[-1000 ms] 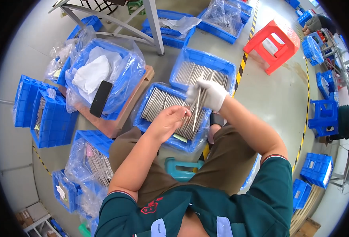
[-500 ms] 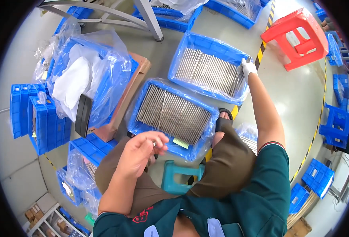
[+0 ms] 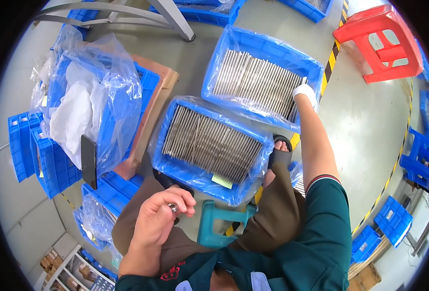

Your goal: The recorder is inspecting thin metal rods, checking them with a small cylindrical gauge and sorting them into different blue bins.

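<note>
My bare left hand (image 3: 156,218) is held up over my left knee, its fingers closed in a pinch on a small round metal piece (image 3: 173,207). My right hand (image 3: 305,94), in a white glove, reaches into the far blue bin (image 3: 272,42) at the right end of its row of bright metal rods (image 3: 253,80). Its fingers are mostly hidden; a metal rod (image 3: 305,80) pokes out past the glove. Nearer to me, a second plastic-lined blue bin (image 3: 175,167) holds a row of darker metal rods (image 3: 209,143), with a pale green paper slip (image 3: 222,181) at its front edge.
A teal stool (image 3: 207,228) stands between my legs. On the left, a bin with plastic film and white cloth (image 3: 76,111) rests on a wooden pallet (image 3: 158,97), a dark phone-like slab (image 3: 89,161) before it. A red stool (image 3: 379,46) is at far right, past black-yellow floor tape (image 3: 332,60).
My left hand has come down and slightly left, still pinching the metal piece. My right hand has shifted a little nearer along the bin's right end. The whole view has tilted slightly.
</note>
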### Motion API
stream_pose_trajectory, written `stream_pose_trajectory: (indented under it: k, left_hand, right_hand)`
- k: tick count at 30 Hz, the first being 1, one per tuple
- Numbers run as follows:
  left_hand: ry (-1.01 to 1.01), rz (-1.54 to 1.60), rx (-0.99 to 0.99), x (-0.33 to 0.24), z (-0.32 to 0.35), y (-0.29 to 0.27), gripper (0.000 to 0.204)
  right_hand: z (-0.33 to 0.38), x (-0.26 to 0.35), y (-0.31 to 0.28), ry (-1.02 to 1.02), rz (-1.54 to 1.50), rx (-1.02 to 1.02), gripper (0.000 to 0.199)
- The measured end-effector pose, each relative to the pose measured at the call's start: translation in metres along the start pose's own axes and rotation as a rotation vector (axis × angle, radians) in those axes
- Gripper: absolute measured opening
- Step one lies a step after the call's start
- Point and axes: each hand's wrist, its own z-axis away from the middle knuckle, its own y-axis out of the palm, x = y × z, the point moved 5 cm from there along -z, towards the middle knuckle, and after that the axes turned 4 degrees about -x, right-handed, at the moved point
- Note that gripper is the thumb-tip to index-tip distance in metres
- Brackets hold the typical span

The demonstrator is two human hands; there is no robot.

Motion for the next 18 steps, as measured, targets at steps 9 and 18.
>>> stream_pose_trajectory:
  k: [9, 18]
  left_hand:
    - [0.026, -0.002, 0.020, 0.001, 0.004, 0.001, 0.039]
    - [0.024, -0.017, 0.031, 0.002, 0.008, 0.007, 0.037]
  right_hand:
    - [0.024, 0.004, -0.032, -0.262, 0.111, -0.299, 0.028]
    - [0.048, 0.002, 0.027, -0.617, 0.718, -0.246, 0.019]
